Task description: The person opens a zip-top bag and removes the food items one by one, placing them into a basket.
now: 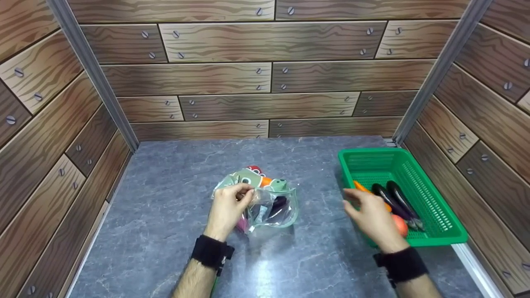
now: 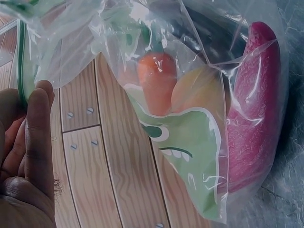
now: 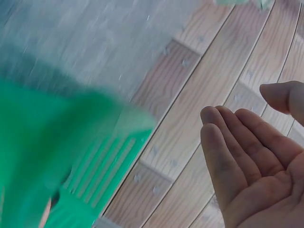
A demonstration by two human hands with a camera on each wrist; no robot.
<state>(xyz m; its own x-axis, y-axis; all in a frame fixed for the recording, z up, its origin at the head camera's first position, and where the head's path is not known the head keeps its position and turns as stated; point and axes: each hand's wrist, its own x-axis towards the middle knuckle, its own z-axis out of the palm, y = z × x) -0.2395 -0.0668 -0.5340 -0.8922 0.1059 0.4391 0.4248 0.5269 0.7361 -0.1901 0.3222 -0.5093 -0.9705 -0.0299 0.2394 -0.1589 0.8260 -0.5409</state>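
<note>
My left hand (image 1: 225, 207) pinches the green-edged rim of a clear plastic bag (image 1: 293, 219) between thumb and fingers. The bag's mouth gapes toward me, and its front carries a green cartoon print (image 2: 190, 133). Through the plastic, the left wrist view shows a carrot (image 2: 156, 76), a yellow-orange round piece (image 2: 194, 88) and a long magenta sweet potato (image 2: 256, 104). A dark eggplant (image 1: 278, 205) also lies inside. My right hand (image 1: 370, 213) is over the left side of a green basket (image 1: 445, 203), holding nothing, its fingers and thumb apart.
In the basket lie two eggplants (image 1: 399, 198), an orange carrot (image 1: 361, 186) and a red round piece (image 1: 400, 225), partly behind my right hand. Wood-patterned walls (image 1: 265, 41) enclose the grey marbled table (image 1: 165, 231) at the back and both sides.
</note>
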